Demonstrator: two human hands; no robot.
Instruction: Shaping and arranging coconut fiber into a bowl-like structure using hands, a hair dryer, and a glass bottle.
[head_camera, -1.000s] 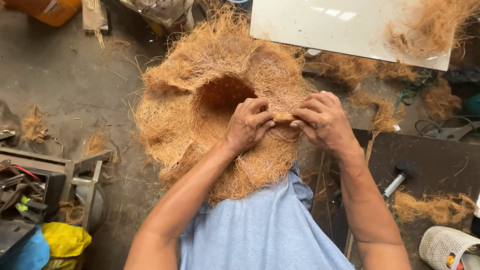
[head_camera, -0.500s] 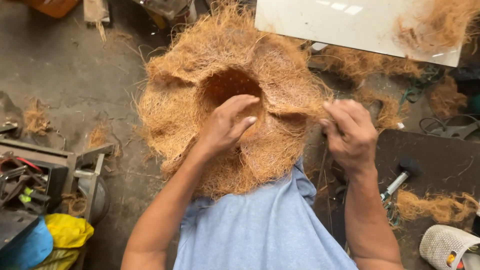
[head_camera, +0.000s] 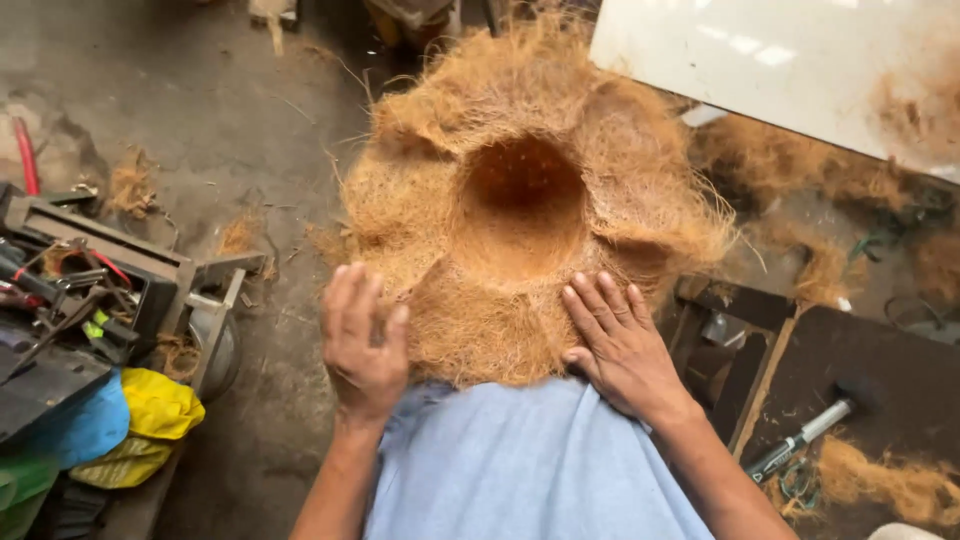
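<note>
A wide, ruffled sheet of brown coconut fibre (head_camera: 520, 170) with a deep round hollow in its middle rests over my lap. My left hand (head_camera: 364, 340) is flat and open, fingers together, at the sheet's near left edge. Flat on the fibre at the near right rim lies my right hand (head_camera: 617, 340), fingers spread. Neither hand grips anything. My blue-clad lap (head_camera: 530, 460) shows below the fibre.
A white board (head_camera: 780, 70) lies at the upper right with loose fibre on it. Dark boards (head_camera: 880, 370) with a hammer (head_camera: 815, 430) sit at the right. A metal frame with tools (head_camera: 90, 290) and yellow and blue bags (head_camera: 120, 420) are at the left. Concrete floor (head_camera: 200, 110) carries fibre scraps.
Both hands let go of the fibre near the hollow and dropped to the sheet's near edge, now lying flat. The view shifted so the fibre sits further right and up.
</note>
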